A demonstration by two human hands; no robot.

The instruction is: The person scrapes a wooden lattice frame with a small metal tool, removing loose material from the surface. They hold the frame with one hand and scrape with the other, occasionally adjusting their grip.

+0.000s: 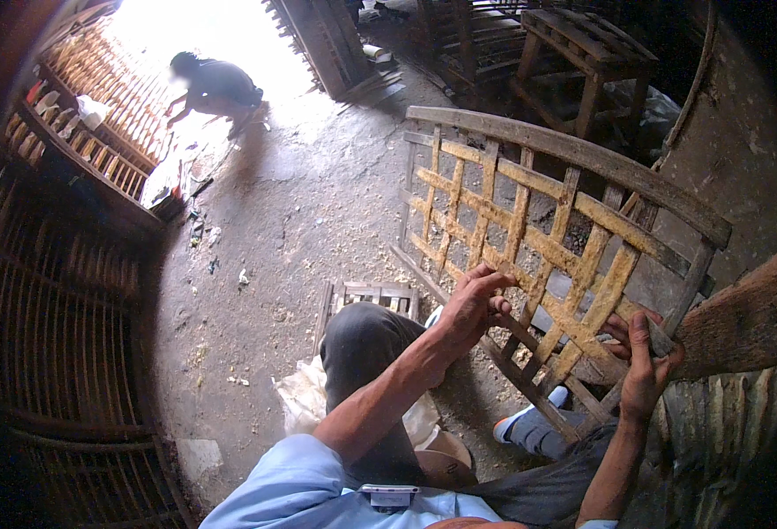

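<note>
A large wooden lattice frame (573, 152) leans at a slant across my lap, with crossed slats inside a grey-brown border. Yellowish, crumbly material coats many of the slats. My right hand (648, 363) grips the frame near its right side, the thumb over a slat and the other fingers partly behind it. Over the frame's lower left part is my left hand (476, 309), its fingers curled together close to the slats. Whatever may be between its fingertips is too small to make out.
A smaller slatted frame (371, 295) lies on the floor beside my knee, near a pale plastic sack (304, 394). A wooden stool (587, 62) stands at the far right. Another person (216, 88) bends down by the bright opening. Slatted walls (62, 300) line the left.
</note>
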